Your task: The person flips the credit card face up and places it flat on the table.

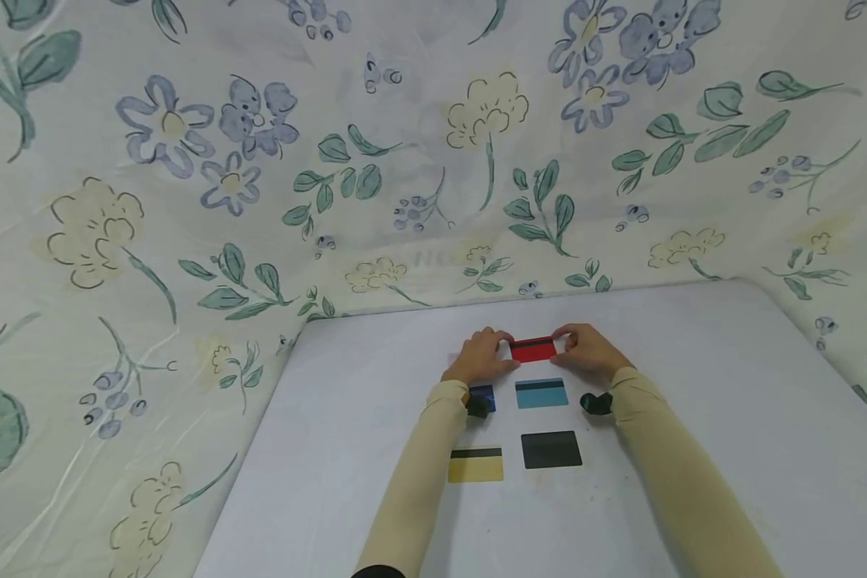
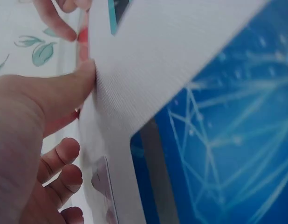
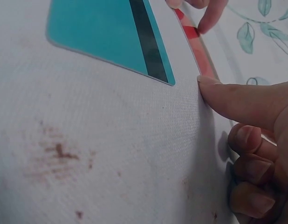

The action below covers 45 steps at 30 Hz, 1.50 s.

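Note:
A red card (image 1: 533,350) with a dark stripe lies at the far side of the white table, between both hands. My left hand (image 1: 480,357) pinches its left end with thumb and index finger, while my right hand (image 1: 588,352) holds the right end the same way. In the right wrist view the thumb (image 3: 223,95) presses the card's edge and the other fingers are curled. Just below the red card is a teal card (image 1: 542,394) with a dark stripe. A blue card (image 2: 237,116) with a line pattern lies under the left wrist, partly hidden in the head view.
Nearer on the table (image 1: 318,466) lie a gold card (image 1: 475,470) with a dark stripe and a black card (image 1: 551,449). A pale pinkish thing (image 1: 453,357) shows beside the left hand, mostly hidden. Floral cloth (image 1: 419,241) rises behind the table's far edge.

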Motion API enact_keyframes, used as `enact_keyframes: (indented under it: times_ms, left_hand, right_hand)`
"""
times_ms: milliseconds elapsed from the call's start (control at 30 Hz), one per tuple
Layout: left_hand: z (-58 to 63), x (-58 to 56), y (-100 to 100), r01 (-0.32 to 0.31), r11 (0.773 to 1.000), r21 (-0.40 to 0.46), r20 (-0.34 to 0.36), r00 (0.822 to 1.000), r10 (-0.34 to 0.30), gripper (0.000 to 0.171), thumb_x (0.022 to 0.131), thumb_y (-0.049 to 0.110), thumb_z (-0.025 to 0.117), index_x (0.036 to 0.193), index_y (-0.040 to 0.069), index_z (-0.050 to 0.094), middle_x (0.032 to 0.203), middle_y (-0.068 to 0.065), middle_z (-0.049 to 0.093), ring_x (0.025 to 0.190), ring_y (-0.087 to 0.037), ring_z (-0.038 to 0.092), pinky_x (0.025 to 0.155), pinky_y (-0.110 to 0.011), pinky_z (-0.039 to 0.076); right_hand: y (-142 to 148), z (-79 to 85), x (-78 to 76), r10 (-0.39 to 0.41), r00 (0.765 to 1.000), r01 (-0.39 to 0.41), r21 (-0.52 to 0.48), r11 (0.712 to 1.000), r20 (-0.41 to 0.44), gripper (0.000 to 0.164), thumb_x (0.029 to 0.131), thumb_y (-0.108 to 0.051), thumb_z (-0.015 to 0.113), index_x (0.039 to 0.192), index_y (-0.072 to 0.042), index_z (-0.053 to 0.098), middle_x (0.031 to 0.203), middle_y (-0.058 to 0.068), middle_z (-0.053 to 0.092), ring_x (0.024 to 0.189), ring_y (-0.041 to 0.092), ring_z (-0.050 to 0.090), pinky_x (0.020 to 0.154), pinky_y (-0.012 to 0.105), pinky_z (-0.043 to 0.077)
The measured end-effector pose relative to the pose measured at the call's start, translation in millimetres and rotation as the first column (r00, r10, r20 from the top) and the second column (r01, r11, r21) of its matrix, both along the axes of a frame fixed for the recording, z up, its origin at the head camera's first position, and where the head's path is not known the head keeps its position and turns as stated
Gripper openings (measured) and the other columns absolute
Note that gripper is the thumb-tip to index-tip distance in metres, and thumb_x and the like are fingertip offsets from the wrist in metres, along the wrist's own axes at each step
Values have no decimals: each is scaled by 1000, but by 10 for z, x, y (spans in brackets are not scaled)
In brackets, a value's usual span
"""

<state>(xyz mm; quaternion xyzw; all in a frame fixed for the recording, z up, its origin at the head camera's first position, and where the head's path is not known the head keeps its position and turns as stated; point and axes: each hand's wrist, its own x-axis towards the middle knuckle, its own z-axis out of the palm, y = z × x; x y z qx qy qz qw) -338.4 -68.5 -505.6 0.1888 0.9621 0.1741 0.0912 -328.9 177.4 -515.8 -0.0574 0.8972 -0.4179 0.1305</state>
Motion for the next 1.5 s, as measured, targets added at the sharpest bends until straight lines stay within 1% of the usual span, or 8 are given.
enact_keyframes:
  times_ms: [100,233,400,533,800,1067,1233,1500]
  left_hand:
    - [13,5,18,-8,1000,1,19,1000,8,51,95,39,72,141,21,60,121,-5,61,109,-18,53,101,-38,48]
    - [53,10,41,-17,1000,0,48,999,17,50,96,36,73,141,20,59,123,-6,61,111,-19,53,101,-39,50]
    - [92,14,49,-15,1000,-6,78,997,15,50,96,33,73,141,18,58,124,-7,61,112,-20,53,103,-41,50]
    - [110,19,47,-3,1000,11,99,995,2,50,96,30,73,141,16,56,127,-9,61,114,-22,53,106,-44,49]
    - [113,23,35,9,1000,17,106,994,-11,50,97,29,72,142,16,55,128,-9,60,115,-22,53,106,-44,48]
    - [142,47,49,10,1000,-24,104,995,-7,51,98,32,70,144,18,54,129,-6,60,116,-20,52,108,-42,48]
    - [177,57,51,15,1000,2,128,992,-15,49,98,28,70,142,15,55,128,-7,60,115,-20,52,107,-41,48]
    - [172,52,47,2,999,40,152,988,-8,49,98,26,71,142,14,54,127,-8,59,114,-21,52,107,-43,48]
  right_hand:
    - [-10,14,7,-1,1000,1,3,1000,15,58,92,-20,78,144,-7,55,90,8,56,84,21,51,75,31,43]
    - [-18,32,12,26,1000,-26,21,999,9,62,92,-22,78,146,-7,52,92,9,56,86,21,51,76,32,43]
    - [-13,17,6,39,999,-40,35,999,9,60,91,-23,78,144,-7,55,92,8,57,87,21,51,76,33,43]
    - [-9,0,-8,53,999,-53,24,998,12,60,91,-22,78,145,-8,55,90,8,57,86,21,52,75,33,43]
    - [-24,19,15,55,998,-55,12,998,20,57,91,-22,78,141,-9,58,90,8,56,87,21,52,74,33,43]
    - [-27,59,64,58,998,-58,14,998,30,59,92,-23,77,144,-8,54,92,8,56,87,22,53,76,33,44]
    - [-39,79,69,60,997,-61,11,998,45,56,92,-23,77,141,-7,55,92,8,56,87,22,53,75,33,44]
    - [-43,88,38,68,995,-70,29,997,67,55,93,-23,76,139,-6,53,91,7,56,86,20,53,75,32,44]
